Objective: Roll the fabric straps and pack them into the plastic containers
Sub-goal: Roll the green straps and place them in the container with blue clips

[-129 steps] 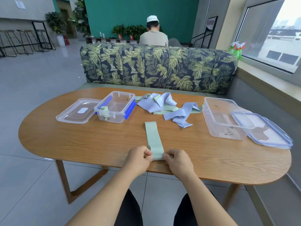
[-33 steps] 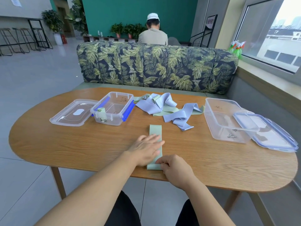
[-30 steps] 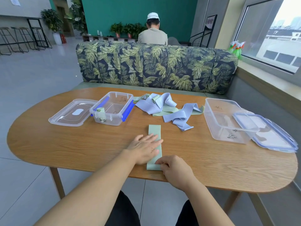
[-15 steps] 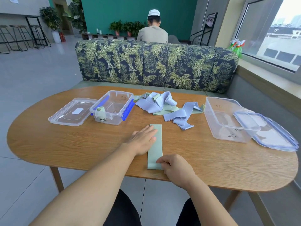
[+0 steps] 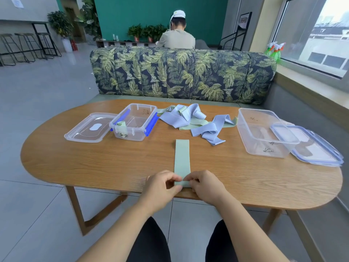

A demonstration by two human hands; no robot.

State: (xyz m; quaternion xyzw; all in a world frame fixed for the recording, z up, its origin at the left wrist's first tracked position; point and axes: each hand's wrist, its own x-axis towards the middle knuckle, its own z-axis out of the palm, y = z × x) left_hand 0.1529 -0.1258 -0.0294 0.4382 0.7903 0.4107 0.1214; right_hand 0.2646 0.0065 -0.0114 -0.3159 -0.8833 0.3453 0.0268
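I have both hands at the near end of a long, flat, pale green fabric strap [image 5: 182,161], which lies straight along the oval wooden table [image 5: 94,163] and points away from me towards the heap of loose lilac and green straps [image 5: 190,120]. My left hand [image 5: 162,188] pinches the strap's left corner between thumb and forefinger. My right hand [image 5: 205,186] has its fingers curled over the right corner, and the two hands nearly meet over the cloth at the table's near edge. I judge this to be the start of the roll, since the end looks barely turned, if at all. The strap looks light, soft and limp, so it should fold wherever I press it and slide easily on the smooth wood. I would keep hold of the two near corners and turn the end over evenly, because a lopsided start will probably make the roll cone out. It may also spring loose once I let go. The small clear plastic container with blue clips [image 5: 130,134], far left, already has one rolled green strap [image 5: 120,126] standing in it, and its clear lid [image 5: 90,127] lies beside it. The larger clear plastic container [image 5: 264,150] on the right looks empty, with its blue-rimmed lid [image 5: 317,154] leaning against it.
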